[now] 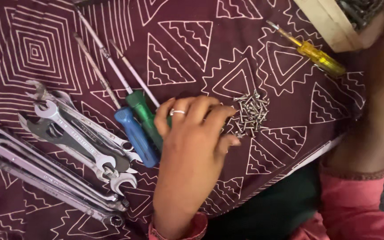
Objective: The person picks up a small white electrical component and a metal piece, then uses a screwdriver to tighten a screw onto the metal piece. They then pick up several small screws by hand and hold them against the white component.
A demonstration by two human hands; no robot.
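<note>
A: Nearest the camera is a pink sleeve (356, 206) at the lower right, with a forearm rising from it toward the cloth's upper right corner.

B: And the hand on that arm?

A: It is hidden near a wooden box (330, 22) at that corner, so I cannot tell whether it is open or closed. The left hand (192, 142) lies on the patterned maroon cloth (227, 35), fingers loosely curled and holding nothing, a ring on one finger.

B: What is it touching?

A: Its fingertips (230, 141) rest at the edge of a small heap of screws (250, 114), short, silver-grey, piled every which way near the middle of the cloth.

B: Other things around?

A: Just left of the hand lie a green screwdriver (144, 113) and a blue screwdriver (134, 133), side by side. A bundle of steel wrenches (67, 146) sits toward the cloth's left edge. A yellow screwdriver (318, 58) lies near the upper right corner, well apart from the screws.
</note>
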